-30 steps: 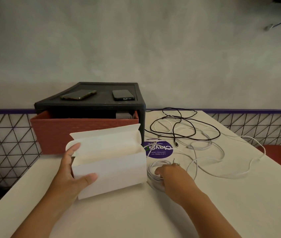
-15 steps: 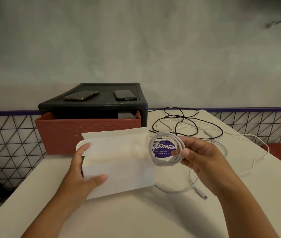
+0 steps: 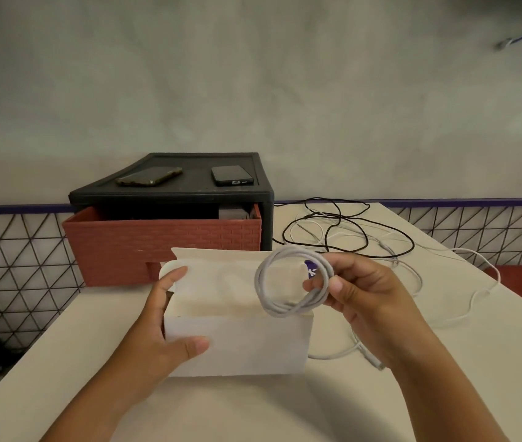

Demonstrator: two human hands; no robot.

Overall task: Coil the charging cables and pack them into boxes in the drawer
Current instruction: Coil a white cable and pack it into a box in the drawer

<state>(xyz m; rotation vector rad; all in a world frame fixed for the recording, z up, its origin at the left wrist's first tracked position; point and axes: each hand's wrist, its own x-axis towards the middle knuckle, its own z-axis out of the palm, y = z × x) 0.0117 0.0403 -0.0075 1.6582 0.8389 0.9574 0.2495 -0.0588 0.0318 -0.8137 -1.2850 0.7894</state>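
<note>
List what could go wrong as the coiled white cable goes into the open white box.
1. The coiled cable is pinched on one side only by the right hand; the free loops may spring open on release.
2. A loose cable end lies on the table below that hand; if it belongs to the coil, it could trail outside the box.
3. The left hand grips just one end of the box, so pushing the coil in might tip or slide it.

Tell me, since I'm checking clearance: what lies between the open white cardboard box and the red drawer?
Bare table in the head view; the white cardboard box stands just before the red drawer.
</note>
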